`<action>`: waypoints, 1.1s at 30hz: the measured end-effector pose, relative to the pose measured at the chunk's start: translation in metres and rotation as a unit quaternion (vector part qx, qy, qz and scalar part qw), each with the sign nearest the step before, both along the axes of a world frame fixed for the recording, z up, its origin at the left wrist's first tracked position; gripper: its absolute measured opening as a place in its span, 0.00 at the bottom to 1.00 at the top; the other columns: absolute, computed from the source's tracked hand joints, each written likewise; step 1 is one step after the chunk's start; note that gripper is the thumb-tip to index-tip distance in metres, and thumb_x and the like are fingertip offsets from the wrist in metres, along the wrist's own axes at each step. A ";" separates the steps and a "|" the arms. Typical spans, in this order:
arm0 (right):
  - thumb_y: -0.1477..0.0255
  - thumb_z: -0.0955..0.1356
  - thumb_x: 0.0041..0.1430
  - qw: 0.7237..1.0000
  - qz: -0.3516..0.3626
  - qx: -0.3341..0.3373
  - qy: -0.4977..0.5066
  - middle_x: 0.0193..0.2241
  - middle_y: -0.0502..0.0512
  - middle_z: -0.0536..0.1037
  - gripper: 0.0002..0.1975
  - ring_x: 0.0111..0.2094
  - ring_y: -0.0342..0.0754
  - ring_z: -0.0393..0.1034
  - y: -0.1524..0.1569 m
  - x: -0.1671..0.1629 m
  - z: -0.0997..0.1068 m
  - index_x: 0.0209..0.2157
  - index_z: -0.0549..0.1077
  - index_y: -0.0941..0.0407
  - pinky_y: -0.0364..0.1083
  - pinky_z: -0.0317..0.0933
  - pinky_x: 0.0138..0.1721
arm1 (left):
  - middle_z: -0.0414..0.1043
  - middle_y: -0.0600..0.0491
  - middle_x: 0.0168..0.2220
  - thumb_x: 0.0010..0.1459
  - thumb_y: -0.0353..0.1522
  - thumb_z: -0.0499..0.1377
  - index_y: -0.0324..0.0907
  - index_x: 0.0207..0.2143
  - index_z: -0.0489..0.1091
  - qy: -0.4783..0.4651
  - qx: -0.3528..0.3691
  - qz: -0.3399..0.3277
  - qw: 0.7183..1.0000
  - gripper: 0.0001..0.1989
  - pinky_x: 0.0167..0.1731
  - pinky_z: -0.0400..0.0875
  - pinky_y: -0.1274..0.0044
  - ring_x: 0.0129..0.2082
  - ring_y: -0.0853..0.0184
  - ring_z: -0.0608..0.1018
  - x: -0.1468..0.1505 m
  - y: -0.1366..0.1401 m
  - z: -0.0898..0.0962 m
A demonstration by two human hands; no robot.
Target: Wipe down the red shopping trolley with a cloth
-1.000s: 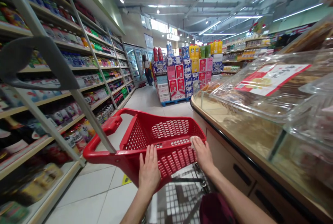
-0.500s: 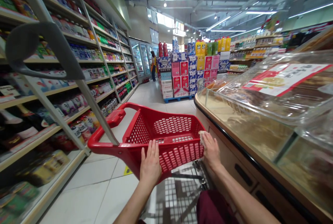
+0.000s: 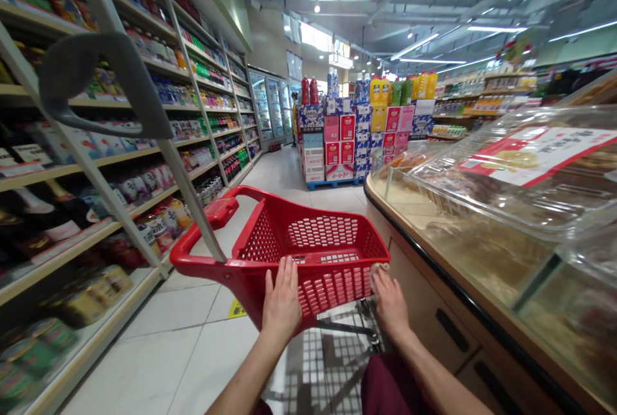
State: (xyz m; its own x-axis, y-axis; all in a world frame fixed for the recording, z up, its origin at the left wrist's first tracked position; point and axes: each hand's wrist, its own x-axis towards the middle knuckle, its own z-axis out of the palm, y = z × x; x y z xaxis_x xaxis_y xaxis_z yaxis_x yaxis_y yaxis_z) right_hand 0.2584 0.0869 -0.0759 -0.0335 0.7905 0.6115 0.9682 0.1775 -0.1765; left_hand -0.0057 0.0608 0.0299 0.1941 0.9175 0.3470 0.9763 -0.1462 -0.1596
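Observation:
In front of me a red plastic shopping cart (image 3: pixel 318 235) with lattice walls stands sideways; nothing lies in its visible basket. My left hand (image 3: pixel 281 299) rests flat against the near wall, fingers stretched just below the rim. At the front right corner my right hand (image 3: pixel 389 299) presses a crumpled whitish cloth (image 3: pixel 379 268) against the lattice wall. Only an edge of the cloth shows past the fingers. A grey pole with a dark grey loop handle (image 3: pixel 106 84) rises at the cart's handle end.
Drink shelves (image 3: pixel 144 129) line the left side. A glass-fronted counter (image 3: pixel 434 229) with packaged food in clear plastic boxes (image 3: pixel 525 151) stands close on the right. Ahead, a stack of drink cartons (image 3: pixel 340 145) sits on a blue pallet. A person (image 3: pixel 294 121) is partly visible far back.
My right hand has moved the cloth from the corner's rim down onto the near wall. The left hand stays on the cart. The view has shifted slightly, and the distant person is more hidden.

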 end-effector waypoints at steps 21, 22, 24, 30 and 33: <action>0.85 0.56 0.52 0.975 0.177 0.125 -0.042 0.51 0.58 0.66 0.24 0.56 0.47 0.53 -0.019 -0.089 0.034 0.51 0.63 0.57 0.53 0.45 0.55 | 0.46 0.47 0.60 0.48 0.29 0.46 0.34 0.57 0.49 0.013 0.041 -0.036 0.998 0.31 0.56 0.42 0.62 0.60 0.62 0.47 -0.011 -0.009 -0.007; 0.85 0.56 0.52 0.972 0.197 0.117 -0.060 0.49 0.57 0.69 0.24 0.54 0.46 0.56 -0.021 -0.091 0.030 0.50 0.65 0.56 0.51 0.46 0.54 | 0.47 0.48 0.60 0.48 0.29 0.46 0.35 0.57 0.49 0.015 0.043 -0.042 0.998 0.31 0.56 0.42 0.62 0.60 0.62 0.47 -0.013 -0.010 -0.006; 0.86 0.56 0.51 0.966 0.221 0.105 -0.079 0.46 0.55 0.71 0.25 0.52 0.45 0.59 -0.026 -0.095 0.024 0.48 0.66 0.55 0.49 0.48 0.54 | 0.47 0.48 0.60 0.47 0.29 0.47 0.35 0.57 0.49 0.013 0.041 -0.053 0.998 0.31 0.56 0.42 0.62 0.60 0.62 0.48 -0.017 -0.014 -0.004; 0.84 0.55 0.53 0.969 0.202 0.138 -0.028 0.52 0.59 0.64 0.24 0.57 0.48 0.50 -0.019 -0.121 0.043 0.51 0.63 0.59 0.53 0.44 0.55 | 0.48 0.47 0.59 0.48 0.29 0.47 0.35 0.56 0.51 0.003 0.048 -0.058 0.997 0.30 0.56 0.39 0.63 0.60 0.62 0.49 -0.026 -0.023 -0.004; 0.83 0.56 0.54 0.956 0.244 0.152 -0.050 0.47 0.56 0.71 0.22 0.54 0.46 0.56 -0.018 -0.132 0.035 0.48 0.66 0.56 0.51 0.44 0.55 | 0.49 0.48 0.59 0.47 0.28 0.47 0.36 0.56 0.52 0.010 0.053 -0.057 0.997 0.30 0.57 0.38 0.63 0.59 0.63 0.50 -0.035 -0.029 -0.012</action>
